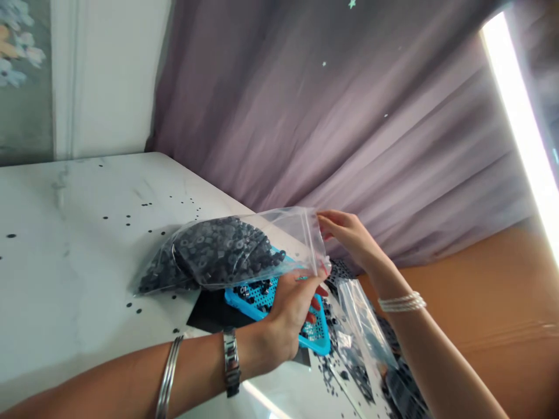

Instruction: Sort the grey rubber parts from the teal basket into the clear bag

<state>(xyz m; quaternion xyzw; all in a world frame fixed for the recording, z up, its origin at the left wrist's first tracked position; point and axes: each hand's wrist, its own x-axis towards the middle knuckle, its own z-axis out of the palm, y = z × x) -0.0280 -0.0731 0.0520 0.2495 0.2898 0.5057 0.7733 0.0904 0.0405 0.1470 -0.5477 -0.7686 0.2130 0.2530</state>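
A clear zip bag point(227, 250) filled with small dark ring-shaped pieces lies tilted on the white table, its zip end raised toward the right. My left hand point(292, 311) pinches the lower corner of that end between thumb and fingers. At the upper corner, my right hand point(347, 233) has its fingers closed on the bag's edge. Below the bag is a blue perforated basket point(321, 337), partly covered by my left hand, with some dark pieces inside. A black flat sheet point(213, 311) shows beneath the basket.
Loose dark pieces point(128, 220) are scattered over the white table point(65, 279). To the right lie another clear plastic bag point(364, 317) and more dark pieces. A purple curtain point(262, 116) hangs along the table's far edge, and an orange-brown surface point(471, 308) stands at right.
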